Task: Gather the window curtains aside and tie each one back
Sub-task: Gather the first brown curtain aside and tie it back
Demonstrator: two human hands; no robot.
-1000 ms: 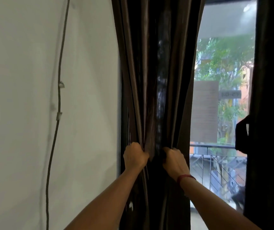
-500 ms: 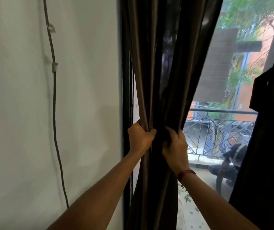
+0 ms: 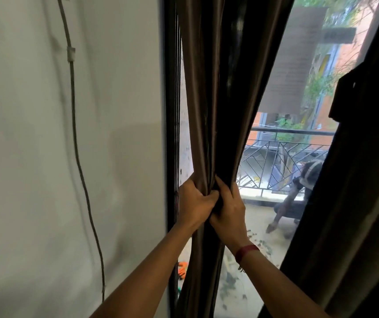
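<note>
Hands closed up since half a second back: left hand (image 3: 195, 203) and right hand (image 3: 228, 212) were a fold apart, now they touch, and the bundle between them is narrower. View also dipped, so more balcony floor shows at 6 o'clock. Both hands are curled tight round the left curtain (image 3: 209, 99), left from the 9 o'clock side, right from the 3 o'clock side. That curtain hangs 12 to 6 down the middle, just beside the window frame (image 3: 171, 111). Fabric is soft and satin-sheened, probably light and slippery, so I'd expect folds to creep out unless the grip wraps the whole bundle at this height, one hand holding while the other ties. No tie-back visible. Right curtain (image 3: 356, 180) sits at 3 o'clock, well apart; can't tell if it's tied. Cable (image 3: 76, 145) on the wall at 9 o'clock is out of the way.
</note>
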